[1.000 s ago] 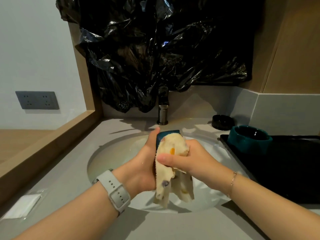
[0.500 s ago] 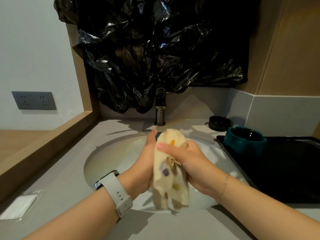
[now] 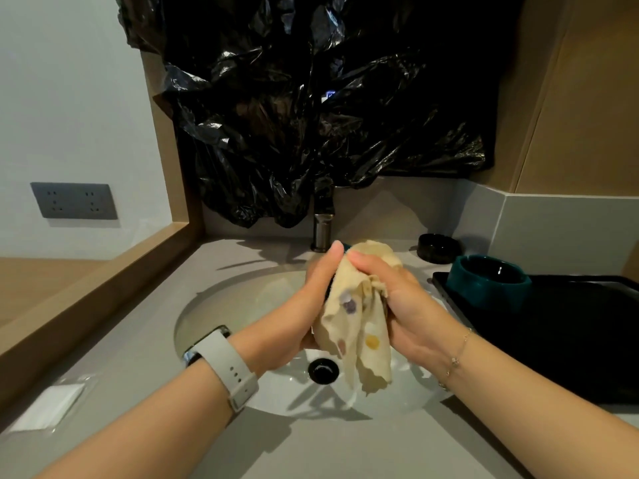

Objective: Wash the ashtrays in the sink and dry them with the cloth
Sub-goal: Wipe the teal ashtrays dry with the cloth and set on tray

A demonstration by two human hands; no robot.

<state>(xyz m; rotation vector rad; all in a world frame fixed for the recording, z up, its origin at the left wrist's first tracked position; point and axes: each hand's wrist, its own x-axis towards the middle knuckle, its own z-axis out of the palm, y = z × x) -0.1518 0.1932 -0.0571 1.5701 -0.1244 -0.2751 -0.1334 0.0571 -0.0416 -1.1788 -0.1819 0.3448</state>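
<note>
Both hands, left hand (image 3: pixel 304 302) and right hand (image 3: pixel 397 299), were clamped on a cloth-wrapped teal ashtray (image 3: pixel 346 246) over the sink (image 3: pixel 221 305), apparently drying it; another teal ashtray (image 3: pixel 489 281) sat right, seemingly done.

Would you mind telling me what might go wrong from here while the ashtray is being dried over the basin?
1. The ashtray in the left hand is almost wholly hidden under the cloth; it could slip and drop into the sink.
2. The cloth's loose end hangs near the drain and might pick up water.
3. The teal ashtray sits at the black tray edge, near the right hand; it might get knocked.
</note>
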